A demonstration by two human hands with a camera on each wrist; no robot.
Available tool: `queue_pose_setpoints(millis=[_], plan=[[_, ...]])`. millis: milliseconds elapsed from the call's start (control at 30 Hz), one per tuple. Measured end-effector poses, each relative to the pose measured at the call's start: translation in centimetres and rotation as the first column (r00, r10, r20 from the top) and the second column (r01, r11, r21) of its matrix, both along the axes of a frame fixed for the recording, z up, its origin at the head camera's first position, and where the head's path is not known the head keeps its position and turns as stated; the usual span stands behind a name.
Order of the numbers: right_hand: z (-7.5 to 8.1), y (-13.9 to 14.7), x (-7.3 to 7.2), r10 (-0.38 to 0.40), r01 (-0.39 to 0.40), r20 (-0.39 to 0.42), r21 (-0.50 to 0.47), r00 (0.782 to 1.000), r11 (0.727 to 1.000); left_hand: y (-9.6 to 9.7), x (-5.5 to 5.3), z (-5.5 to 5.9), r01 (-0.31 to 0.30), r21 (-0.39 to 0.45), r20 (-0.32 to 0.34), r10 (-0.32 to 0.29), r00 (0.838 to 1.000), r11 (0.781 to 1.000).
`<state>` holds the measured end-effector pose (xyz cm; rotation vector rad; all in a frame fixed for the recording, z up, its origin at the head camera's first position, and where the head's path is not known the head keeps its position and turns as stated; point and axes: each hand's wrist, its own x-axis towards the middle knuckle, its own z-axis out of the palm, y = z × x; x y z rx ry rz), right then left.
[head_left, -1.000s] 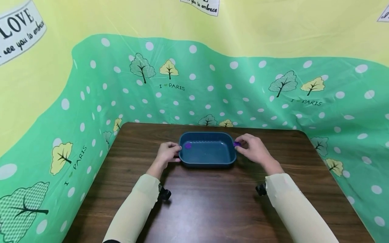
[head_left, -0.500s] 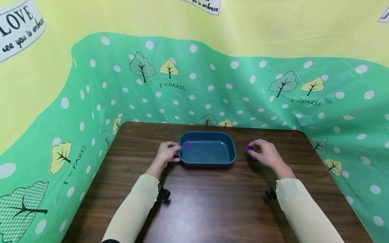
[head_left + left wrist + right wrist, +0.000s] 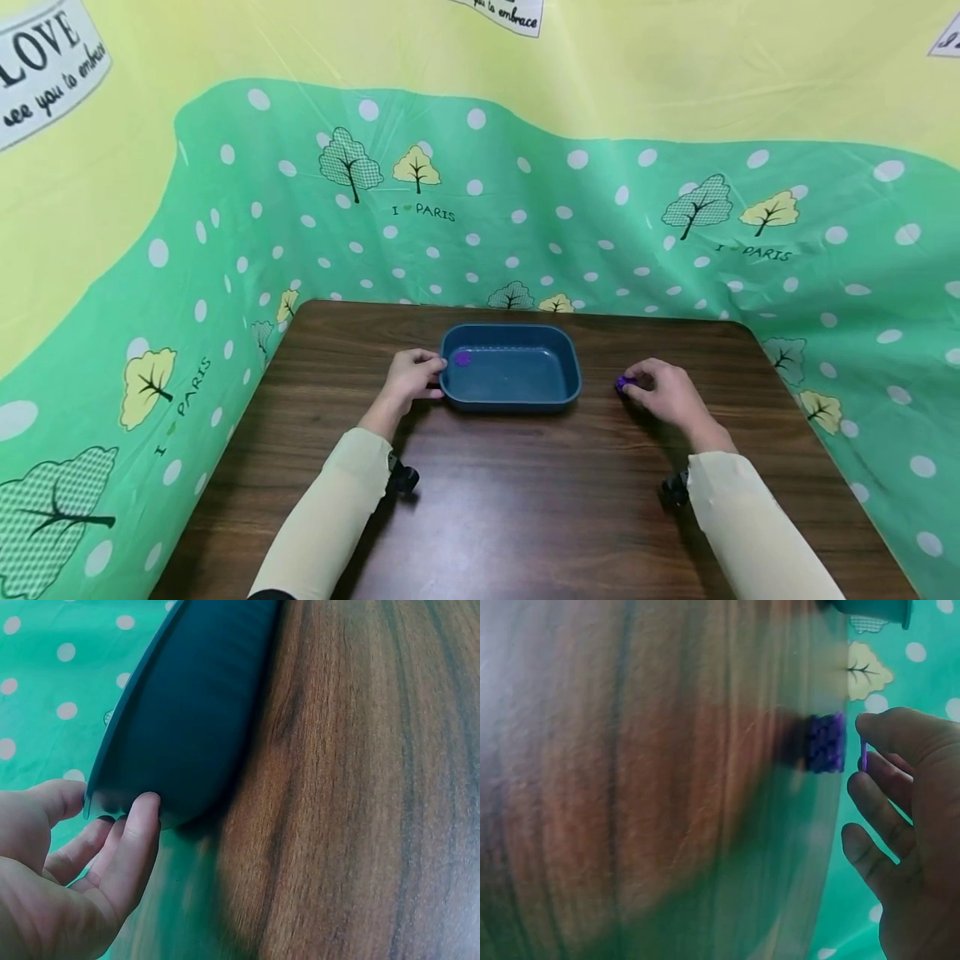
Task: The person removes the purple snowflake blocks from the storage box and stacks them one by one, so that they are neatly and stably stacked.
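My left hand [image 3: 411, 377] holds the left end of the dark blue tray [image 3: 517, 402], thumb at the rim and fingers beneath it. In the left wrist view, the fingertips touch the tray's outer wall [image 3: 187, 712]. A small flat purple disc with an uneven edge [image 3: 462, 358] lies inside the tray at its left. Right of the tray, my right hand [image 3: 667, 396] pinches a thin purple piece [image 3: 864, 755] between thumb and fingers, seen edge-on in the right wrist view. Just below it stands a short stack of similar purple pieces [image 3: 826, 743] on the table, with a narrow gap between.
The dark brown wooden table [image 3: 510, 517] carries the tray toward its far edge. A green and yellow printed cloth [image 3: 525, 192] hangs behind and on both sides. Each wrist wears a small black camera, such as the right one [image 3: 675, 488].
My right hand has moved from the tray's right rim, rightward and nearer to me, to the purple stack. The left hand and the tray have stayed in place.
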<state>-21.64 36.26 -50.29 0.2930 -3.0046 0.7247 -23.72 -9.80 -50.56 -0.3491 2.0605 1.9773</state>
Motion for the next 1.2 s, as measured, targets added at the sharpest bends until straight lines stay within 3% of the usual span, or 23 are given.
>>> queue_pose_setpoints(millis=[300, 800, 1000, 1200], plan=[[-1.0, 0.4, 0.3, -0.018, 0.018, 0.006, 0.0, 1.0, 1.0, 0.0, 0.1, 0.1, 0.001, -0.004, -0.005, -0.001, 1.0, 1.0], [-1.3, 0.1, 0.6, -0.018, 0.018, -0.009, -0.019, 1.0, 1.0, 0.1, 0.3, 0.1, -0.002, 0.001, 0.002, 0.002, 1.0, 1.0], [-1.4, 0.2, 0.6, -0.029, 0.024, -0.097, -0.05, 0.995, 0.998, 0.1, 0.3, 0.0, 0.004, 0.007, -0.003, -0.004, 1.0, 1.0], [-0.6, -0.1, 0.2, 0.001, -0.011, -0.17, -0.056, 0.985, 0.998, 0.1, 0.2, 0.1, 0.0, 0.0, -0.003, 0.0, 1.0, 1.0]])
